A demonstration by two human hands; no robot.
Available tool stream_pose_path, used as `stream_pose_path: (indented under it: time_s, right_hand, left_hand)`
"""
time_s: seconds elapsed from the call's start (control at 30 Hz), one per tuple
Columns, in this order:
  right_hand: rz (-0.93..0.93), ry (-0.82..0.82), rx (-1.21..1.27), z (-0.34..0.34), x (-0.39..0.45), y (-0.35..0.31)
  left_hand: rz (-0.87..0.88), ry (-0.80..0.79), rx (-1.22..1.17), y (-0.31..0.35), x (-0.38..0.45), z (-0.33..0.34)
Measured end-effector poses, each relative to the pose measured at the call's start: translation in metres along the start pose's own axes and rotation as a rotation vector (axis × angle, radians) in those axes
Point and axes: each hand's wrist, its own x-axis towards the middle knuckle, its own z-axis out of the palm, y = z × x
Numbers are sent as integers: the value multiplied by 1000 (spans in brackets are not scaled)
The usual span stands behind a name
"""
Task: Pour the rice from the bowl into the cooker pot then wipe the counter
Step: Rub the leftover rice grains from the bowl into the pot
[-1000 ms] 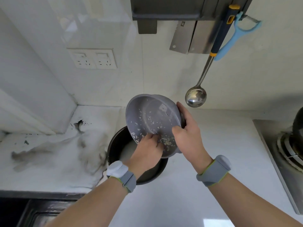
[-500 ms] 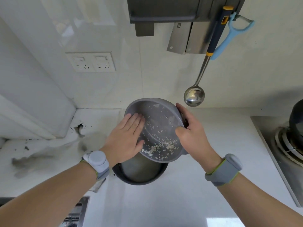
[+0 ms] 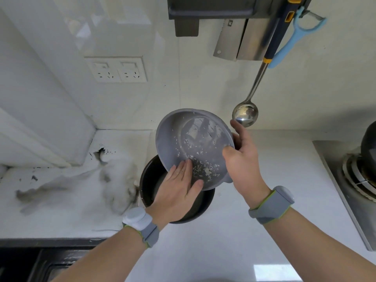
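Observation:
A grey bowl (image 3: 189,137) is tipped steeply above the dark cooker pot (image 3: 149,176), its inside facing me. Scattered rice grains (image 3: 203,169) cling to the lower part of its inner wall. My right hand (image 3: 244,159) grips the bowl's right rim, thumb inside. My left hand (image 3: 179,192) lies flat with fingers together inside the bowl's lower edge, touching the grains, and it hides most of the pot's opening. A white cloth (image 3: 114,180) lies crumpled on the counter just left of the pot.
The white counter (image 3: 244,231) runs to a gas stove (image 3: 358,174) at the right. A steel ladle (image 3: 245,115) and a blue peeler (image 3: 293,39) hang on the wall behind the bowl. A dark sink (image 3: 40,261) lies at the front left, wall sockets (image 3: 116,69) above.
My left hand slid down the bowl's inner wall from the left rim to the lower edge, palm flat. The bowl stays tipped over the pot in my right hand.

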Motion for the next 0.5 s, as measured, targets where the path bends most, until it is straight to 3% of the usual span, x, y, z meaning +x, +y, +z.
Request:
stream_pose_path:
  time_s: [0.17,0.5]
  right_hand:
    - [-32,-47,-97,4,0,0]
    - [-201,-70,-69,11,-2,-18]
  left_hand:
    - [-129,5,-363,13,2,1]
    - [-111,166,-379,29,23,-20]
